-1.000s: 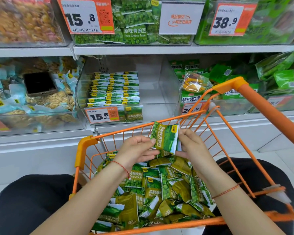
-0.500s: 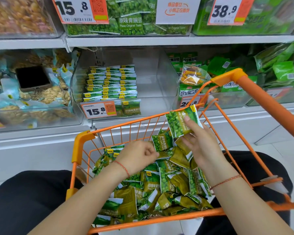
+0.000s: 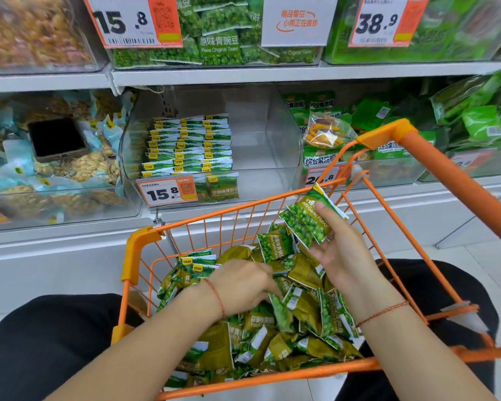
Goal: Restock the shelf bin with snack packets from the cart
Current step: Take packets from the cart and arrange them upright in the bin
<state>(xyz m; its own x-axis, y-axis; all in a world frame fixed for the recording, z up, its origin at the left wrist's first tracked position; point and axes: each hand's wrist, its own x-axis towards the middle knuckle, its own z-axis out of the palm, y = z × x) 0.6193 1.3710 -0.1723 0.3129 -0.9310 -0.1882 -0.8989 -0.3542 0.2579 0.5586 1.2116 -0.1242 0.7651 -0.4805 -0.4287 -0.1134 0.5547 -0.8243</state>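
An orange wire cart (image 3: pixel 145 241) in front of me holds a heap of green garlic-pea snack packets (image 3: pixel 275 331). My right hand (image 3: pixel 344 256) pinches a small stack of these packets (image 3: pixel 310 218) above the cart's far right corner, thumb on the top one. My left hand (image 3: pixel 243 282) reaches down into the heap, its fingers among the packets; I cannot see whether they hold one. Behind the cart stands the clear shelf bin (image 3: pixel 272 134) with neat rows of the same packets (image 3: pixel 188 146) on its left side.
A price tag reading 15.8 (image 3: pixel 168 192) hangs on the bin's front. A phone (image 3: pixel 57 138) lies on nut packets in the left bin. Green snack bags fill the right bin (image 3: pixel 359 169) and upper shelf. The cart handle (image 3: pixel 451 175) rises at right. My dark-clothed knees flank the cart.
My right hand has lifted its packets up and to the right. My left hand has let go of them and dropped into the heap in the cart.
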